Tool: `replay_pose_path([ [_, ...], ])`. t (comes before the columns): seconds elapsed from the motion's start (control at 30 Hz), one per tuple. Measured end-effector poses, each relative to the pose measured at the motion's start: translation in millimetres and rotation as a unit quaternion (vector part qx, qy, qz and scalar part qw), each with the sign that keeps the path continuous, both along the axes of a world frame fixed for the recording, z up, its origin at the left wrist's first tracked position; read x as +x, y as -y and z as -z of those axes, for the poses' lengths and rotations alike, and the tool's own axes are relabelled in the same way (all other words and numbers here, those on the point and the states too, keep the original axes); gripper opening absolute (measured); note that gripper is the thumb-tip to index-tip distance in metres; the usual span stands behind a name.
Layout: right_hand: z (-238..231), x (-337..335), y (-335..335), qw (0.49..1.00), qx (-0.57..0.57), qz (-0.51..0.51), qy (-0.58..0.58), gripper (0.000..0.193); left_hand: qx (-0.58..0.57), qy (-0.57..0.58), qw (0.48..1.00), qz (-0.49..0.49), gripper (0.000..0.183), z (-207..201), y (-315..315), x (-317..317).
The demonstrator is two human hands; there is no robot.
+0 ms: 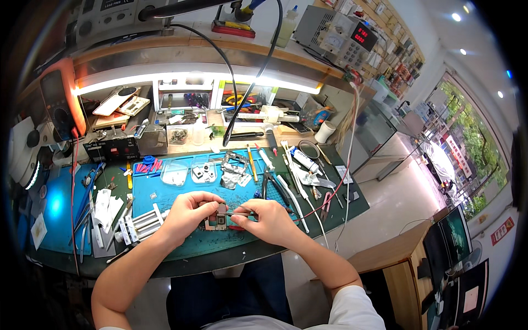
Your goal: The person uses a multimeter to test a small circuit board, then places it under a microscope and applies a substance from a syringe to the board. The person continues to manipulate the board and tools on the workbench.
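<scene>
Over the front of the blue work mat (pixel 165 187), my two hands meet at a small circuit board (pixel 221 220) with a square dark part on it. My left hand (pixel 192 215) is closed, pinching the board's upper left edge between thumb and fingers. From the right, my right hand (pixel 267 221) is closed round a thin dark metal tool (pixel 230 213), its tip at the board. The tool's exact kind is too small to make out. Something red (pixel 236 227) shows under the right fingers. A silver clamp fixture (pixel 146 223) lies beside my left forearm.
Behind my hands are clear plastic boxes (pixel 175 172) of small parts and a metal phone frame (pixel 235 163). Pliers (pixel 265 184), a white tube (pixel 304 159) and red-handled tweezers (pixel 326 206) lie to the right. An orange multimeter (pixel 61 99) stands at left; black cables (pixel 234 77) hang overhead.
</scene>
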State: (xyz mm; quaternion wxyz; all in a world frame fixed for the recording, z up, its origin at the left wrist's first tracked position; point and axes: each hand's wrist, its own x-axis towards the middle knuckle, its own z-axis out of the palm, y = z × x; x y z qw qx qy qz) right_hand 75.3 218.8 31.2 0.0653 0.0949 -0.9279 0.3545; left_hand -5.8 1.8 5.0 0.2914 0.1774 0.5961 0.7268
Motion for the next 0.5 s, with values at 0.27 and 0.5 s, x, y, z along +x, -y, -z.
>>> replay_pose_path([
  [0.27, 0.9, -1.5, -2.0, 0.999, -0.033, -0.016, 0.039, 0.022, -0.015, -0.012, 1.0, 0.004, 0.02, -1.9, -0.5, 2.5],
  [0.5, -0.3, -4.1, -2.6, 0.999, -0.016, -0.032, 0.034, 0.023, -0.026, -0.019, 0.999, 0.016, 0.02, -0.7, 1.7, 1.5],
])
